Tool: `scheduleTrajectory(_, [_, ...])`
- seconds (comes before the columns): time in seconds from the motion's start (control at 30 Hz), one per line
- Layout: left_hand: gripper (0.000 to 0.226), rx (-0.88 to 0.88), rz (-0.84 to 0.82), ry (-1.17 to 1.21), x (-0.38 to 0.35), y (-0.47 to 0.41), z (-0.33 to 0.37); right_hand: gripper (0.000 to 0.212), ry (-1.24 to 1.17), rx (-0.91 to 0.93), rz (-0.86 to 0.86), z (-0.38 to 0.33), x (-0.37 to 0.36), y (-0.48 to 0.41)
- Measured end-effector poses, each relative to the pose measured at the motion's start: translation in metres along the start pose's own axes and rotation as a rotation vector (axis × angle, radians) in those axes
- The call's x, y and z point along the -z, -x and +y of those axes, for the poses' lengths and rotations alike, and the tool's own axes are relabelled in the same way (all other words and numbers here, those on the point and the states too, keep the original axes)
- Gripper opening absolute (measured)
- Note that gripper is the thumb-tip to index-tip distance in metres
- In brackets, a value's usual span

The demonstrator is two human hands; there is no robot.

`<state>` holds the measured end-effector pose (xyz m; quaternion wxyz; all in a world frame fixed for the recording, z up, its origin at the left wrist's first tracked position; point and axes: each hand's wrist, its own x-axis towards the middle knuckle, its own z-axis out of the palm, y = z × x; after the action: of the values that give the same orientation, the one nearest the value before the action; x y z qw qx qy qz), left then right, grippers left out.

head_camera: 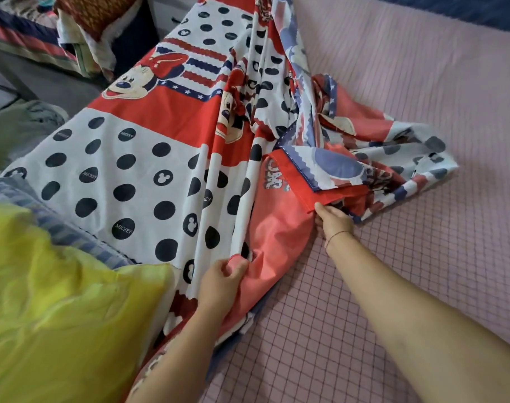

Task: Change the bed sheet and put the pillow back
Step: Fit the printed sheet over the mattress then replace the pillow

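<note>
Head view: the sheet (pixel 149 158), a light, limp printed cotton, lies spread over the bed (pixel 422 82) from 12 to 7 o'clock, with its right part bunched just past centre toward 3 o'clock. The left hand (pixel 221 283) has its fingers clenched on a gathered edge at 6 o'clock. The right hand (pixel 333 222) pinches the red hem right of centre. The cloth will likely sag and wrinkle rather than slip, so hems and corners look the surest holds. A yellow pillow (pixel 59 315) sits at 8 o'clock. No box or basket shows.

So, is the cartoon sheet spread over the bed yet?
Partly. The sheet lies flat on the left but is bunched mid-bed, leaving the pink mattress pad bare. Left hand and right hand grip its edges.
</note>
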<state>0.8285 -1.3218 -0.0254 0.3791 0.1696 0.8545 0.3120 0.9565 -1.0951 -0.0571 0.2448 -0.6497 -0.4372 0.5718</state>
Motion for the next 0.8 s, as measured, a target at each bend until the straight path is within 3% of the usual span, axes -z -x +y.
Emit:
scheduleTrajectory(0.13, [0.024, -0.077, 0.072, 0.06, -0.006, 0.013, 0.001, 0.007, -0.166, -0.037, -0.003, 0.001, 0.014, 0.01])
scheduleTrajectory(0.23, [0.027, -0.09, 0.058, 0.082, -0.014, 0.036, 0.004, 0.018, -0.212, -0.075, 0.083, 0.011, 0.054, 0.016])
scheduleTrajectory(0.47, [0.036, -0.118, -0.079, 0.08, -0.056, 0.107, -0.004, 0.023, -0.296, -0.058, 0.309, 0.034, 0.194, 0.067])
scheduleTrajectory(0.57, [0.047, -0.202, -0.096, -0.014, -0.073, 0.138, -0.005, 0.022, -0.327, -0.044, 0.375, 0.042, 0.248, 0.095])
scheduleTrajectory(0.8, [0.044, -0.272, -0.087, -0.159, -0.116, 0.21, -0.017, 0.01, -0.379, 0.012, 0.476, 0.064, 0.36, 0.147])
